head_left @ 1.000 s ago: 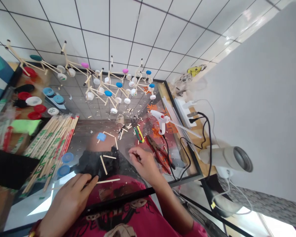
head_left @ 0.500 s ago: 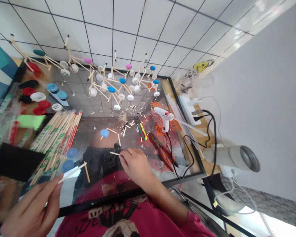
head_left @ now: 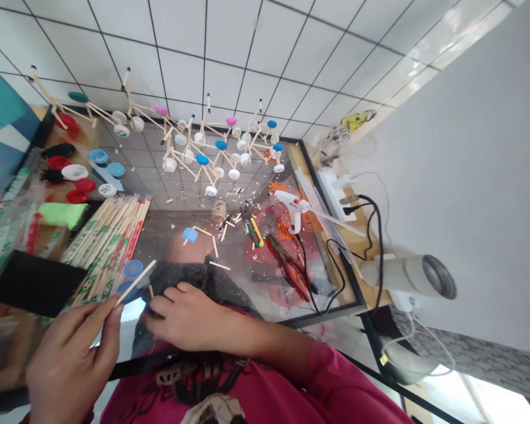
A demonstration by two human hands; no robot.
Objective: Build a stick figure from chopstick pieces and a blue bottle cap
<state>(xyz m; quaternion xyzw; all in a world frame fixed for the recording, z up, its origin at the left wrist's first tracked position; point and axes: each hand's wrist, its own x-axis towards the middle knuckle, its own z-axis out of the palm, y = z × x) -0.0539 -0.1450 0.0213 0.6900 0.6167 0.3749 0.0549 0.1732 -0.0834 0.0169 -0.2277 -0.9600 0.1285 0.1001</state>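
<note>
My left hand (head_left: 77, 347) pinches a thin wooden stick (head_left: 136, 281) that points up and to the right. Close beside it, my right hand (head_left: 181, 315) has its fingers curled over a short wooden stick (head_left: 151, 291); only the stick's upper end shows. Just beyond, a loose wooden stick (head_left: 219, 266) lies on the glass tabletop. A blue bottle cap (head_left: 189, 235) with short stick pieces joined to it rests further forward. Two blue caps (head_left: 133, 269) lie by the left hand's stick, one partly hidden.
Stick-and-cap models (head_left: 221, 145) stand in rows along the back. Wrapped chopsticks (head_left: 110, 247) and a black sheet (head_left: 37, 282) lie left. To the right are a glue gun (head_left: 292, 207), red-handled pliers (head_left: 289, 268), green-yellow cutters (head_left: 252, 231), cables and a power strip (head_left: 335, 194).
My right hand has let go of a stick, leaving it on the glass, and has moved left to the short stick. My left hand has shifted slightly right and up with its stick.
</note>
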